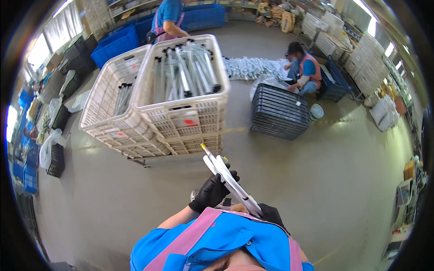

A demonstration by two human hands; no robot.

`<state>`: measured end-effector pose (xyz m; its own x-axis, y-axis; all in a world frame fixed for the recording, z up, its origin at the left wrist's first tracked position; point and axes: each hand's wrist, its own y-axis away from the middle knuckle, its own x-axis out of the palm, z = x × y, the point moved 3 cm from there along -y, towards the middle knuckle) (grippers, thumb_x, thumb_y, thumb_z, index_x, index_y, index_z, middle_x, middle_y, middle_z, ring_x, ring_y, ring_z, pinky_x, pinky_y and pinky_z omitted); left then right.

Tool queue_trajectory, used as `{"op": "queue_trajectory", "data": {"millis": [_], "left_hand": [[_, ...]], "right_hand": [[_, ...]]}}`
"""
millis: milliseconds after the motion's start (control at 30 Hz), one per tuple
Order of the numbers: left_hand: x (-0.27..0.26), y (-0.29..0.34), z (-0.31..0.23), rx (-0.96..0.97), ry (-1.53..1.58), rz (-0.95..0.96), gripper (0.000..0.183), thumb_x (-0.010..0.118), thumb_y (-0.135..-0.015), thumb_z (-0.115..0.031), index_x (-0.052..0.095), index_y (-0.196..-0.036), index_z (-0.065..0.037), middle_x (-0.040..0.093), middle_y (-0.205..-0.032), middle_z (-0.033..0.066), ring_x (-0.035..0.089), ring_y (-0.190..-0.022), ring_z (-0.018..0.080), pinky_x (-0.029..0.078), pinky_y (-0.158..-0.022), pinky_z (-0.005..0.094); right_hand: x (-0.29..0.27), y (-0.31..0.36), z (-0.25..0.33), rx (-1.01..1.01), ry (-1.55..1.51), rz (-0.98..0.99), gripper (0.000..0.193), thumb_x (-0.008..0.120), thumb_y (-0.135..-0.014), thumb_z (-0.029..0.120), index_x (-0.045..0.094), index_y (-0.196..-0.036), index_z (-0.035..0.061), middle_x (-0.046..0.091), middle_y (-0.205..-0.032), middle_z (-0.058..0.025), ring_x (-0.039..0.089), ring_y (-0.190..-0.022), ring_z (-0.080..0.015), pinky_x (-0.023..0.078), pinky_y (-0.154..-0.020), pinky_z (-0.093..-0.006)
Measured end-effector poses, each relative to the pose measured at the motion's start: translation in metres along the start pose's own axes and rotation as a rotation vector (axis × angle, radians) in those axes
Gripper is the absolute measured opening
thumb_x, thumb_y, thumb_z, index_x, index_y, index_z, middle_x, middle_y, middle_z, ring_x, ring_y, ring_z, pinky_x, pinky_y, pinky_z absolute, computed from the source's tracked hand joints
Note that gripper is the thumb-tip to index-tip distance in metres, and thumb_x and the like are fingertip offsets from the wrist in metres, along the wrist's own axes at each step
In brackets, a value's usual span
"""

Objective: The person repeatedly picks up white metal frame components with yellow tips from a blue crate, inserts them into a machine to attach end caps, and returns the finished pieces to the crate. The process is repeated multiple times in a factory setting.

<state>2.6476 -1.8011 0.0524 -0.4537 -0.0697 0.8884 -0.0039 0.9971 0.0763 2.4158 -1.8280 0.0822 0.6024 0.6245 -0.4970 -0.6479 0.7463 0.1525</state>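
Holding white tubes (232, 182) w/ both hands: L hand (213, 192) wrapped round mid-length, R hand (270, 216) clamped on lower end, fingers partly hidden. Tubes tilt just this side of the full white crate (212, 118), yellow tips twd it. Clear rods (183, 74) w/ blk ends fill that crate. Part-filled crate (101, 101) immed. L of it. Blk crate (278, 110) on floor (158, 194) to its R, crouching co-worker (309, 72) farther R. Standing co-worker (169, 20) behind full white crate.
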Motion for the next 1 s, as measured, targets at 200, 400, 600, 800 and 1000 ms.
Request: {"op": "queue_trajectory", "data": {"millis": [200, 400, 600, 800, 1000], "left_hand": [[0.073, -0.034, 0.099, -0.184, -0.301, 0.104, 0.07, 0.056, -0.088, -0.048, 0.032, -0.138, -0.005, 0.06, -0.107, 0.0127, 0.058, -0.102, 0.0251, 0.045, -0.092, 0.0411], [0.146, -0.087, 0.188, -0.424, -0.421, 0.24, 0.057, 0.044, -0.094, -0.049, 0.045, -0.128, -0.002, 0.054, -0.115, 0.0125, 0.055, -0.107, 0.0255, 0.045, -0.094, 0.0421], [0.19, -0.15, 0.287, -0.639, -0.445, 0.277, 0.061, 0.041, -0.094, -0.052, 0.046, -0.128, -0.002, 0.057, -0.118, 0.0126, 0.054, -0.112, 0.0259, 0.044, -0.097, 0.0419], [0.254, -0.21, 0.407, -0.7, -0.559, 0.464, 0.049, 0.051, -0.093, -0.045, 0.052, -0.125, -0.008, 0.058, -0.118, 0.0059, 0.053, -0.11, 0.017, 0.04, -0.097, 0.0372], [0.319, -0.233, 0.501, -0.823, -0.735, 0.546, 0.045, 0.057, -0.092, -0.04, 0.056, -0.12, -0.005, 0.06, -0.112, 0.0069, 0.054, -0.104, 0.016, 0.042, -0.094, 0.0326]], "right_hand": [[-0.064, 0.093, -0.055, 0.138, -0.212, -0.217, 0.037, 0.075, -0.076, 0.027, 0.065, -0.104, 0.005, 0.068, -0.086, -0.0162, 0.068, -0.076, -0.0241, 0.053, -0.071, -0.0336], [-0.128, 0.154, -0.104, 0.26, -0.059, -0.416, 0.04, 0.076, -0.072, 0.023, 0.062, -0.104, 0.0036, 0.067, -0.084, -0.0167, 0.067, -0.073, -0.0253, 0.051, -0.068, -0.0352], [-0.19, 0.181, -0.164, 0.387, -0.13, -0.514, 0.038, 0.074, -0.069, 0.016, 0.06, -0.101, 0.001, 0.066, -0.084, -0.0182, 0.066, -0.074, -0.0284, 0.051, -0.068, -0.0365], [-0.272, 0.249, -0.211, 0.549, -0.124, -0.759, 0.033, 0.074, -0.069, 0.014, 0.059, -0.096, 0.0011, 0.063, -0.077, -0.0151, 0.062, -0.068, -0.0236, 0.049, -0.063, -0.0341], [-0.313, 0.3, -0.261, 0.636, -0.108, -0.898, 0.034, 0.077, -0.07, 0.02, 0.058, -0.093, 0.0023, 0.062, -0.076, -0.0131, 0.06, -0.066, -0.0219, 0.047, -0.061, -0.0327]]}}
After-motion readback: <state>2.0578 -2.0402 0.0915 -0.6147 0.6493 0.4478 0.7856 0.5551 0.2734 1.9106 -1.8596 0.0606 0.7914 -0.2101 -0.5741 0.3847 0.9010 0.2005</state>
